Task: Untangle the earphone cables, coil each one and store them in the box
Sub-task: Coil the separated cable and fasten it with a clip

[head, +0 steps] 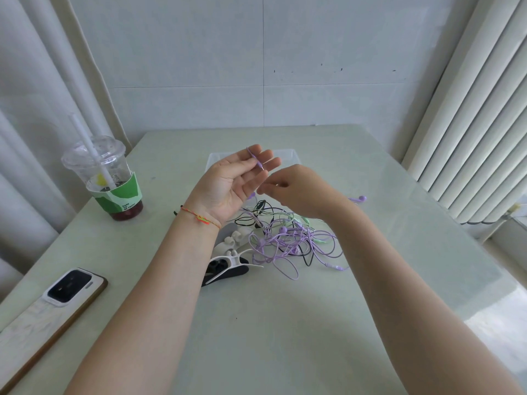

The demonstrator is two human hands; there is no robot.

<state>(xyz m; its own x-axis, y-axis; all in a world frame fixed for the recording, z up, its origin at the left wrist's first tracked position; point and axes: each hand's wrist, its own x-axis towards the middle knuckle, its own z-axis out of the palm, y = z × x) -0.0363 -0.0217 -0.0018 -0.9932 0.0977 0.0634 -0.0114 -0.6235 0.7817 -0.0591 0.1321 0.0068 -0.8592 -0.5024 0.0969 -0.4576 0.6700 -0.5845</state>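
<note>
Honestly the risk I see here is that drink on the left. The plastic cup (109, 181) with its straw stands near the edge of the worktop (285, 323), and the phone (61, 297) lies flat further down the same side. If a cable gets yanked hard and an elbow swings out, that cup is going over.

The left hand (231, 183) is up with the palm showing and the fingers nearly straight, and the plug end of the purple earphone cable (258, 163) lies across the fingertips, so that grip looks loose. One tug from the knot below and I reckon the plug slips off. The right hand (296, 192) is just beside it with fingers curled in; looks like a pinch on a thin bit of cable, but I can't tell for sure.

Below both hands sits the tangle (288, 240): purple, green and black cables all looped through each other, with some white and black cable clips (231, 260) touching its left side. Pulling before finding the loose end would probably just tighten it.

The clear box (291, 156) is behind the hands, mostly hidden. A stray purple earbud (360, 199) lies off to the right.
</note>
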